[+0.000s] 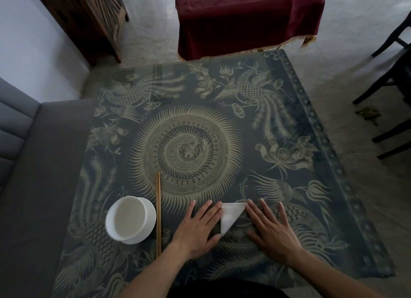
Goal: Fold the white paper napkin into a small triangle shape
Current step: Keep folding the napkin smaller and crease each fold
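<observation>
The white paper napkin (230, 216) lies flat on the table near its front edge, in a small triangle with its point toward me. My left hand (200, 227) rests flat just left of it, fingers spread, fingertips touching its left edge. My right hand (270, 227) lies flat to its right, index fingertip at the napkin's upper right corner. Neither hand grips anything.
A white bowl on a saucer (130, 218) stands left of my hands, with a pair of chopsticks (158, 213) lying beside it. The table (289, 142) has a dark patterned top. A grey sofa (33, 164) is at left, dark chairs (391, 93) at right.
</observation>
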Motion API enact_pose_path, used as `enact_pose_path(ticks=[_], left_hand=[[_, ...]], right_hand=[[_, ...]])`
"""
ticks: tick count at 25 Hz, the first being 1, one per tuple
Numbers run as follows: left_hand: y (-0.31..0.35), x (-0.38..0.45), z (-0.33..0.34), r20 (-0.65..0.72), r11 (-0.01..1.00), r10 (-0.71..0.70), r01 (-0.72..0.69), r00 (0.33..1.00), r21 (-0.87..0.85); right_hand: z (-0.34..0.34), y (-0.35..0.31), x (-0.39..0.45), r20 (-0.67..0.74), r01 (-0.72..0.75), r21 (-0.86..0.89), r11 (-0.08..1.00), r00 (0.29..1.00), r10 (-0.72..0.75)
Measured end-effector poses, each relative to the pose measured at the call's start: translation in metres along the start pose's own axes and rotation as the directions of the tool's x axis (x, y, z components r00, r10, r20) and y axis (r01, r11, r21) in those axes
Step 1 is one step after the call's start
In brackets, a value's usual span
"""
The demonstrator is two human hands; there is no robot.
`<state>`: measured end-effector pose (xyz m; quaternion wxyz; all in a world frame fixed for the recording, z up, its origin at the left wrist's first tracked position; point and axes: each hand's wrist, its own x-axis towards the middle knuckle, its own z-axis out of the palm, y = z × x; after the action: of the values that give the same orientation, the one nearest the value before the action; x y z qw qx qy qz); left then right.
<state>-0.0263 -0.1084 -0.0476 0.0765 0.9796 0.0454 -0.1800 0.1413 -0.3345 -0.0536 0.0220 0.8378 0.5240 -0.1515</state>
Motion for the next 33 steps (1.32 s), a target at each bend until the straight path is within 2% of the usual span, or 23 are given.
enact_pose_path(ticks=[3, 8, 12, 15, 22, 30, 33], left_hand=[[0.001, 0.001, -0.003, -0.011, 1.000, 0.005, -0.005, 1.000, 0.003], [0.008, 0.006, -0.008, -0.100, 0.998, 0.002, -0.008, 0.995, -0.058], [0.022, 0.021, -0.004, -0.045, 0.994, 0.092, -0.094, 0.995, -0.046], [0.027, 0.022, 0.005, -0.001, 0.996, 0.089, -0.089, 0.996, -0.025], [0.019, -0.003, 0.015, -0.056, 0.990, 0.140, -0.140, 0.989, 0.009], [0.014, -0.042, 0.030, -0.039, 0.974, 0.227, -0.227, 0.973, -0.001], [0.022, -0.024, 0.017, -0.058, 0.987, 0.162, -0.161, 0.985, 0.013]], right_hand=[[0.001, -0.008, 0.002, -0.031, 0.004, 0.033, 0.999, 1.000, -0.002], [0.000, -0.026, 0.012, -0.036, 0.102, 0.021, 0.995, 0.994, -0.101], [-0.001, -0.024, 0.017, 0.008, 0.117, -0.011, 0.993, 0.993, -0.117], [-0.001, -0.022, 0.017, 0.021, 0.120, -0.025, 0.992, 0.993, -0.119], [0.000, -0.022, 0.016, 0.024, 0.127, -0.023, 0.992, 0.992, -0.127], [-0.001, -0.023, 0.017, 0.023, 0.129, -0.018, 0.992, 0.991, -0.128], [-0.003, -0.023, 0.016, 0.034, 0.126, -0.017, 0.992, 0.992, -0.125]])
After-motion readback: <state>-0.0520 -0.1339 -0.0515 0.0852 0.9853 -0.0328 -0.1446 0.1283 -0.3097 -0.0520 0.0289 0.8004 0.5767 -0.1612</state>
